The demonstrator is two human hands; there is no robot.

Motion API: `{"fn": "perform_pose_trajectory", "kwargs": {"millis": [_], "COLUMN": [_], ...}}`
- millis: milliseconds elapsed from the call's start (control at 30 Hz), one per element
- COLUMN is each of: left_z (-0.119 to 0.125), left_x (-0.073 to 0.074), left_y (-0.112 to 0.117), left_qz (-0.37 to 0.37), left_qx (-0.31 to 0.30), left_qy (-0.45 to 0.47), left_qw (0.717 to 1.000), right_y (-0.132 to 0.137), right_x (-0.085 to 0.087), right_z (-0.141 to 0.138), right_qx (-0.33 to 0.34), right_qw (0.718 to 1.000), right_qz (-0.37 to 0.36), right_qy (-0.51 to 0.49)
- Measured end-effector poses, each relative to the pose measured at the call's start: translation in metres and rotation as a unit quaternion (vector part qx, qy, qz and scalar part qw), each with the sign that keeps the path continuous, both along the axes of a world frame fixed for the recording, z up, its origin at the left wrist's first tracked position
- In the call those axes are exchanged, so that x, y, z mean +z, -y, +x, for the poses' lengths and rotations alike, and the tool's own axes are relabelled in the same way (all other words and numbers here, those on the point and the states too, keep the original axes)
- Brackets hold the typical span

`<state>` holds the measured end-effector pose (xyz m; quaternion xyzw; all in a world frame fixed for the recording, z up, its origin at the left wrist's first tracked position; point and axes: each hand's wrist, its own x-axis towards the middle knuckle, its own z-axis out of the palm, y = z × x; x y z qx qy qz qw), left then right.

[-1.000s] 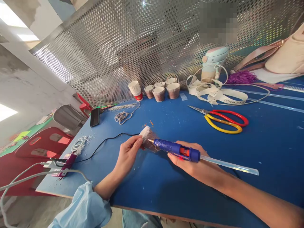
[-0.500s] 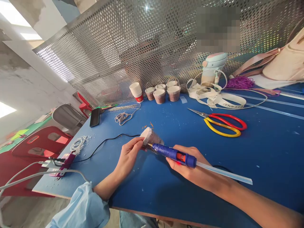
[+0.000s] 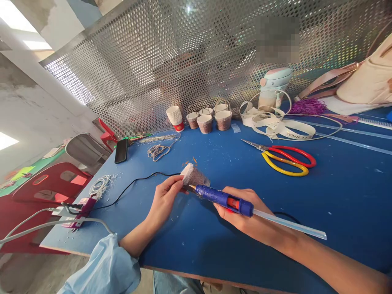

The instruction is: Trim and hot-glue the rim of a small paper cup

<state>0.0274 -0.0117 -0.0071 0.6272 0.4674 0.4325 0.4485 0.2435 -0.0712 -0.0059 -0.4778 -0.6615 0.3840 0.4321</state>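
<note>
My left hand (image 3: 167, 196) pinches the white rim of a small cup wrapped in cord (image 3: 197, 177), which lies tilted on its side just above the table. In my right hand (image 3: 241, 208) is a blue hot glue gun (image 3: 214, 194), with a long clear glue stick (image 3: 290, 223) poking out of its back. The gun's metal tip points left and is at the cup's side near the rim; whether it touches cannot be made out. My right fingers wrap the handle, partly hidden beneath the gun.
Behind stand several wrapped cups (image 3: 205, 123) and a stack of paper cups (image 3: 174, 118). Scissors (image 3: 284, 159) lie right, below white ribbon (image 3: 275, 122) and a bottle (image 3: 275, 87). Left are loose cord (image 3: 158, 152), a phone (image 3: 121, 151) and a power strip (image 3: 80, 212) with a black cable.
The glue gun's tip has shifted slightly left and a little away from the cup's rim. The cup has turned slightly, while my left hand keeps its pinch.
</note>
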Motion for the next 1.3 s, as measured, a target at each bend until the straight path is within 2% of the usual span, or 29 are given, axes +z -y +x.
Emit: {"fn": "perform_pose_trajectory", "kwargs": {"millis": [233, 933, 1300], "left_z": [0.005, 0.009, 0.008], "left_x": [0.007, 0.01, 0.005], "left_y": [0.004, 0.007, 0.006], "left_qz": [0.011, 0.018, 0.057], "left_qx": [-0.013, -0.006, -0.003], "left_qy": [-0.017, -0.054, -0.096], "left_qw": [1.0, 0.998, 0.994], "right_y": [-0.001, -0.005, -0.004], "right_x": [0.001, -0.011, -0.018], "right_z": [-0.001, 0.002, 0.002], "right_qx": [-0.006, -0.009, -0.045], "right_qw": [1.0, 0.999, 0.99], "right_qz": [-0.012, 0.04, 0.116], "right_qy": [0.002, 0.03, 0.072]}}
